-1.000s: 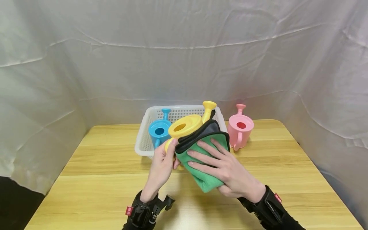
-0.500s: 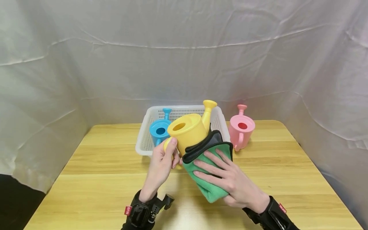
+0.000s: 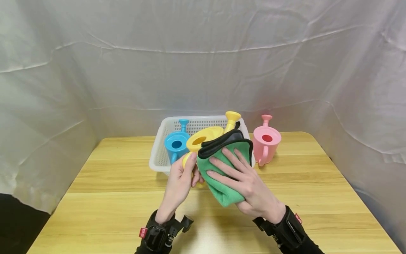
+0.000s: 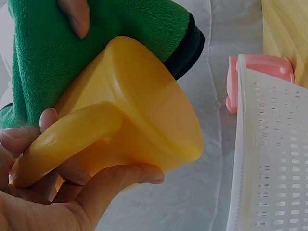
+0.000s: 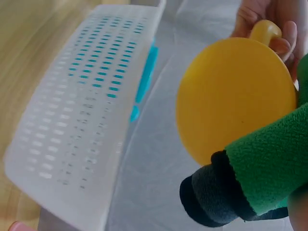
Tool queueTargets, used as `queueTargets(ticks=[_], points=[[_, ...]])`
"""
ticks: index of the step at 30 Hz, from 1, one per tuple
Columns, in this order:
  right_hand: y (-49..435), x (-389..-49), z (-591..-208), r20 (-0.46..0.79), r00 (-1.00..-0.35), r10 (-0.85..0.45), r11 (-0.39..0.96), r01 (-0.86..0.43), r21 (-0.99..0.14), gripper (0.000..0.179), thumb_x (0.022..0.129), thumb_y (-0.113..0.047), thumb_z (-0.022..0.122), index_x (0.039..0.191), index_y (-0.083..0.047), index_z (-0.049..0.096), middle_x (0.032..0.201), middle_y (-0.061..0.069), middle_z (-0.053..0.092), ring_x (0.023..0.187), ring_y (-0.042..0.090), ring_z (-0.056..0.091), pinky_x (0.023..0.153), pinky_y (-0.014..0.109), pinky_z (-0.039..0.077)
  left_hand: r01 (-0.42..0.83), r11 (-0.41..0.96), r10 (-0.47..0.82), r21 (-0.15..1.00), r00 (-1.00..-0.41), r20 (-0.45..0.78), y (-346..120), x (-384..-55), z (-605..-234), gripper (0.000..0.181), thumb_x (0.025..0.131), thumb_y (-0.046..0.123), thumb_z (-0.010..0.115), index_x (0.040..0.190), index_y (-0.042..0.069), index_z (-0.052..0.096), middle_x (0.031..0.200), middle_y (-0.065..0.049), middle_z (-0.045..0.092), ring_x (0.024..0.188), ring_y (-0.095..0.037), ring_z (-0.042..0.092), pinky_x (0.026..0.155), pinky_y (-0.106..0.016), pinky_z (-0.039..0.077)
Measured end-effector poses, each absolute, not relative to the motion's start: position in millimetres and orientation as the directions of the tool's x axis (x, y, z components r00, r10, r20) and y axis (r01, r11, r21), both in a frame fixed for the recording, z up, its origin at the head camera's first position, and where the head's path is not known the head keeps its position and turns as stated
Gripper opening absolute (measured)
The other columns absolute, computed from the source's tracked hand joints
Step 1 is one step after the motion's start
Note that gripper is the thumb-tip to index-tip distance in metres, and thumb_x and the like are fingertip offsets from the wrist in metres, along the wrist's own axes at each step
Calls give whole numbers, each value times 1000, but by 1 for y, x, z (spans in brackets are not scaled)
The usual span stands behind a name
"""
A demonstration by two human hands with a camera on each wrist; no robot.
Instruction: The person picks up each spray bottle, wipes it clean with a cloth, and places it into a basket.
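Note:
A yellow watering can (image 3: 214, 133) is held up tilted in front of the basket, its spout pointing away to the right. My left hand (image 3: 179, 185) grips it by the handle, the thumb lying against the body in the left wrist view. With fingers spread, my right hand (image 3: 248, 188) holds a folded green cloth (image 3: 220, 194) with black edging against the can's right side. The cloth covers much of the body in the head view. From the right wrist, the can's round base (image 5: 236, 101) shows, the cloth (image 5: 274, 163) lapping over its edge.
Behind the can stands a white perforated basket (image 3: 154, 158) with a blue watering can (image 3: 170, 138) in it. To its right, a pink watering can (image 3: 260, 146) stands on the wooden table (image 3: 120, 197). A pale sheet (image 3: 203, 77) hangs around the back and sides.
The cloth and right hand slid down the yellow can, baring its side, then moved back up over it. The left hand has kept its grip on the handle, nearly still.

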State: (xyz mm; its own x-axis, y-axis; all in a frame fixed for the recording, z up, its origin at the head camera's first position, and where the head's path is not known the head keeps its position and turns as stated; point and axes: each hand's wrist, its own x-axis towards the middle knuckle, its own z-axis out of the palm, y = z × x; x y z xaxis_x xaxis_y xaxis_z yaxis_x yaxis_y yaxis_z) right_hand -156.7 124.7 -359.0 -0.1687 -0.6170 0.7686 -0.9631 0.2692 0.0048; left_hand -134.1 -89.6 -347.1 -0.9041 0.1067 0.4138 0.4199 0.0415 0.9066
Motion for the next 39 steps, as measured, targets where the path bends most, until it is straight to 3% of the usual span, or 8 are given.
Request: queueTargets(ticks=[3, 9, 15, 25, 29, 33, 36, 39], points=[[130, -153, -366, 758, -168, -630, 276, -961, 16, 74, 63, -8, 42, 135, -12, 63, 159, 5, 44, 155, 33, 26, 129, 48, 13, 418, 40, 94, 908, -906, 413, -91, -134, -347, 41, 111, 20, 36, 78, -2, 48, 47, -13, 40, 52, -13, 58, 57, -33, 56], [143, -146, -383, 726, -147, -672, 253, -967, 39, 60, 79, -14, 41, 134, -11, 64, 158, 5, 45, 154, 34, 27, 129, 48, 12, 422, 39, 68, 906, -905, 419, -95, -134, -345, 43, 111, 19, 38, 74, -2, 45, 48, -12, 40, 51, -17, 57, 60, -31, 58], [143, -150, -383, 746, -124, -654, 220, -975, 30, 74, 62, -14, 41, 133, -10, 65, 157, 6, 46, 154, 34, 28, 129, 47, 13, 401, 32, 81, 916, -914, 397, -95, -133, -344, 44, 111, 21, 37, 74, -2, 44, 47, -14, 39, 50, -15, 55, 59, -30, 57], [128, -162, -368, 843, -91, -531, 133, -991, -24, 82, 54, -3, 39, 132, -4, 64, 156, 12, 46, 154, 38, 27, 128, 48, 17, 377, 30, 78, 926, -924, 374, -95, -131, -342, 44, 111, 23, 37, 75, -2, 45, 48, -14, 40, 53, -13, 58, 58, -28, 55], [130, -154, -379, 832, -91, -548, 180, -984, 11, 67, 70, -12, 39, 131, -5, 65, 156, 11, 46, 154, 38, 27, 128, 48, 17, 386, 24, 69, 922, -921, 384, -97, -131, -342, 44, 111, 22, 36, 75, -2, 44, 48, -14, 39, 50, -15, 55, 58, -28, 55], [137, -144, -392, 801, -92, -591, 220, -974, 51, 50, 93, -21, 34, 128, -6, 67, 156, 10, 47, 153, 37, 28, 128, 48, 16, 406, 26, 66, 913, -912, 404, -98, -131, -342, 43, 111, 20, 37, 74, -2, 44, 47, -13, 38, 48, -16, 53, 58, -28, 56], [141, -142, -395, 795, -102, -598, 227, -973, 46, 48, 92, -19, 36, 126, -7, 67, 155, 9, 48, 153, 36, 29, 128, 47, 16, 414, 24, 83, 910, -908, 411, -98, -131, -343, 44, 111, 20, 37, 73, -2, 43, 47, -13, 39, 47, -16, 51, 59, -29, 56], [140, -148, -392, 821, -98, -563, 193, -981, 16, 58, 79, -13, 39, 129, -5, 66, 156, 11, 47, 154, 37, 28, 128, 46, 17, 416, 18, 103, 909, -905, 412, -97, -131, -344, 45, 111, 20, 36, 72, -2, 43, 47, -14, 39, 47, -16, 51, 60, -29, 57]])
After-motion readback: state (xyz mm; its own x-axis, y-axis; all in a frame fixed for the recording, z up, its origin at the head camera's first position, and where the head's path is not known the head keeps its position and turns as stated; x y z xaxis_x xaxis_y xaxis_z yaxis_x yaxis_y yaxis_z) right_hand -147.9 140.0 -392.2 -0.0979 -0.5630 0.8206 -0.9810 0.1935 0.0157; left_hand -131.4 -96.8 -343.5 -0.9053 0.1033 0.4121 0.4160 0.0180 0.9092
